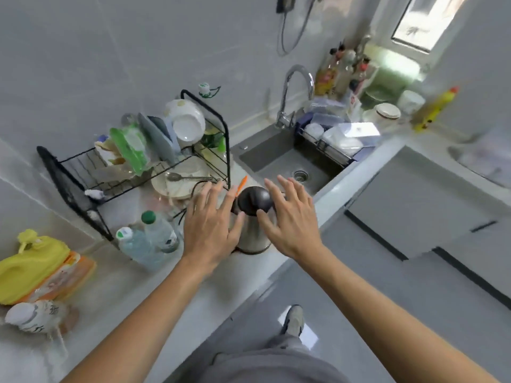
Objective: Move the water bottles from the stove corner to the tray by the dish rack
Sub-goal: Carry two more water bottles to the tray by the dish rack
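Two clear water bottles stand side by side on the counter in front of the black dish rack [83,172]: one with a green cap [160,230] and a larger one with a white and green cap [135,247]. Whether a tray lies under them I cannot tell. My left hand [213,225] hovers just right of the bottles, fingers spread and holding nothing. My right hand [290,217] is spread open too. Between the two hands stands a steel kettle [255,217] with a dark lid; my left thumb lies against its side.
The rack holds plates, bowls, spoons and a green pack. A sink [279,164] with a tap lies to the right, with a small rack of containers over it. A yellow jug [30,269] and packets sit at the left. An orange utensil [240,185] lies near the kettle.
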The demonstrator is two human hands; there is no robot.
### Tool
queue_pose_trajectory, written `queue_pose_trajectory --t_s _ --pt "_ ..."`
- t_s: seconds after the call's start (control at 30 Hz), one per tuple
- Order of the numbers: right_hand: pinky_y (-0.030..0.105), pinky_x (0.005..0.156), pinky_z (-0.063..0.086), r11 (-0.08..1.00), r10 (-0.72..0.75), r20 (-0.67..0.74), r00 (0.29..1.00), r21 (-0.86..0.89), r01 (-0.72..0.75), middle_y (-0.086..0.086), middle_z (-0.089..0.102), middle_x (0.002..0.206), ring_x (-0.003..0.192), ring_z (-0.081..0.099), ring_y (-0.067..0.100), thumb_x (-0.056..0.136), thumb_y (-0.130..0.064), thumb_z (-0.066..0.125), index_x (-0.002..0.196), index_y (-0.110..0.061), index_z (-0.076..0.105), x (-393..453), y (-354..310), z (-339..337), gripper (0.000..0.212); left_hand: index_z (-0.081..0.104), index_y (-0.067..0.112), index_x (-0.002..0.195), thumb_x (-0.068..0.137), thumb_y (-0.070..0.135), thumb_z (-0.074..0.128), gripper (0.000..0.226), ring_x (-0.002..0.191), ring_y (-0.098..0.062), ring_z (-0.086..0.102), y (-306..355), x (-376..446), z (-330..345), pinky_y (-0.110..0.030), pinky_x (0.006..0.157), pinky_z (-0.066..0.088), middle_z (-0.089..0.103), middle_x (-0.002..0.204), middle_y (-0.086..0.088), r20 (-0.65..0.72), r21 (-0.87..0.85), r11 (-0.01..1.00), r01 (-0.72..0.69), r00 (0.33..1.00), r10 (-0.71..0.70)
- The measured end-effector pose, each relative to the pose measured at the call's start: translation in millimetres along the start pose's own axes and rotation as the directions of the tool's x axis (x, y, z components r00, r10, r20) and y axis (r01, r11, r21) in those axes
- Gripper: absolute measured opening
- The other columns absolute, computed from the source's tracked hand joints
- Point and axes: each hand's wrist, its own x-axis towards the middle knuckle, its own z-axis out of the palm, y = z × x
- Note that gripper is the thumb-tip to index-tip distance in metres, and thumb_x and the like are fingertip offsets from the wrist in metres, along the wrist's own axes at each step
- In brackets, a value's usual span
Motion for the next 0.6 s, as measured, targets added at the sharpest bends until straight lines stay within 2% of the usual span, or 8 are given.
queue_pose_trajectory --t_s 0.13,0.27,0.47,0.6 --pt "0.051 0.125 0.024 0.978 0.205 -0.080 0.976 -0.011 -0.206 0.006 0.034 0.167 0.156 0.023 0.031 0.097 -0.063 0.035 0.160 -0.031 0.034 -34.1 73.5 -34.2 0.070 0.047 0.022 0.155 0.100 0.051 0.048 0.062 0.150 -0.033 0.038 85.6 26.1 18.6 -0.053 0.121 0.034 0.048 0.159 -0.011 0.042 -0.045 0.982 -0.181 0.982 0.183" --pt "0.051 0.125 0.026 0.935 0.348 -0.146 0.926 -0.018 -0.355 0.007 0.038 0.164 0.154 0.028 0.030 0.098 -0.059 0.042 0.158 -0.029 0.036 -68.1 153.5 -63.7 0.067 0.043 0.026 0.158 0.101 0.051 0.051 0.063 0.152 -0.031 0.036 176.3 45.8 43.5 -0.053 0.121 0.032 0.046 0.161 -0.008 0.093 -0.073 0.946 -0.314 0.943 0.320" --pt "0.050 0.124 0.028 0.854 0.512 -0.195 0.837 0.009 -0.520 0.007 0.044 0.161 0.150 0.034 0.029 0.095 -0.059 0.039 0.157 -0.027 0.042 -125.5 282.5 -105.4 0.069 0.043 0.025 0.157 0.101 0.050 0.052 0.062 0.152 -0.030 0.036 320.8 65.0 93.9 -0.052 0.122 0.034 0.046 0.160 -0.007 0.118 -0.136 0.890 -0.434 0.885 0.450" --pt "0.050 0.123 0.028 0.773 0.625 -0.223 0.748 0.044 -0.633 0.007 0.044 0.161 0.150 0.035 0.029 0.094 -0.058 0.042 0.157 -0.027 0.042 -175.8 366.5 -130.1 0.069 0.041 0.028 0.159 0.101 0.055 0.045 0.064 0.153 -0.029 0.036 417.8 63.9 121.4 -0.050 0.120 0.037 0.046 0.161 -0.006 0.146 -0.161 0.845 -0.509 0.835 0.531"
